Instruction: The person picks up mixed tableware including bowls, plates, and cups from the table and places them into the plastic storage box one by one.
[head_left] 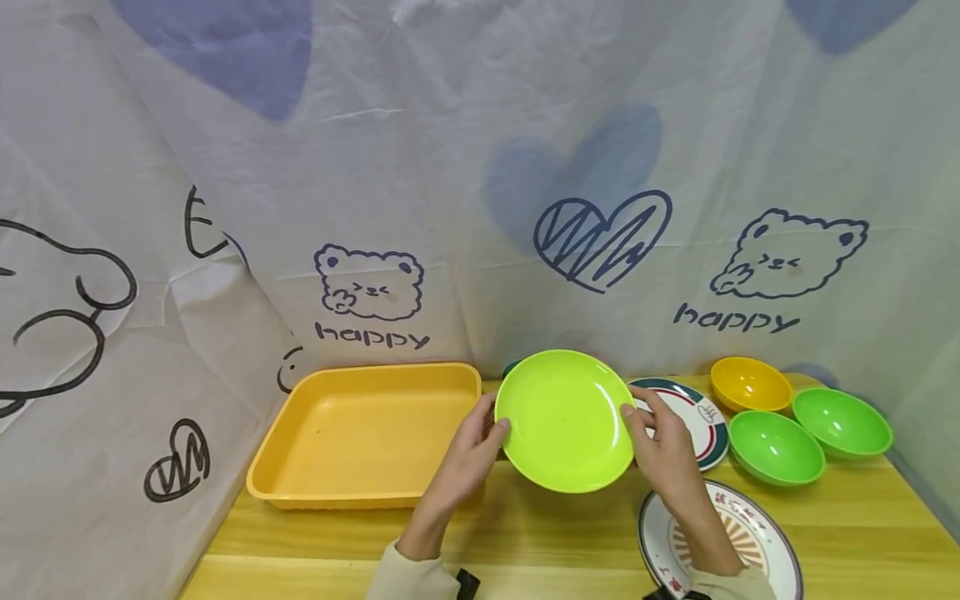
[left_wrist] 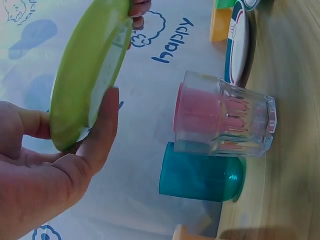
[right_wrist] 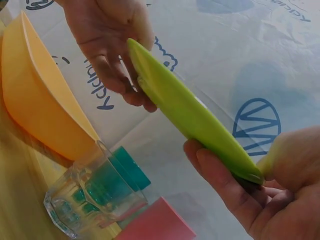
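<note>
The step in hand looks to be a two-handed hold of the lime plate (head_left: 566,421), which is raised clear of the tabletop (head_left: 540,542). In the head view it sits between the tray (head_left: 330,450) and the rear plate (head_left: 682,408), its inner face tilted toward the wearer. Any move from here would seem to call for an even grip on both edges and care around the glass (left_wrist: 225,120), the teal cup (left_wrist: 200,175) and the pink cup (right_wrist: 160,225), which stand close together below and are mostly hidden from the head camera.

The left hand (head_left: 468,442) pinches the plate's left edge, thumb on one side of the rim and fingers on the other. The right hand (head_left: 663,446) grips the opposite edge likewise, thumb at the front. Neither hand holds anything else. Both forearms reach forward and angle inward, the right one passing above the near plate (head_left: 776,546).

Farther right, the yellow bowl (head_left: 750,383) sits behind two green bowls (head_left: 776,450), well apart from the lime plate. Whether the tray's far side touches the cloth (head_left: 465,167) cannot be told.
</note>
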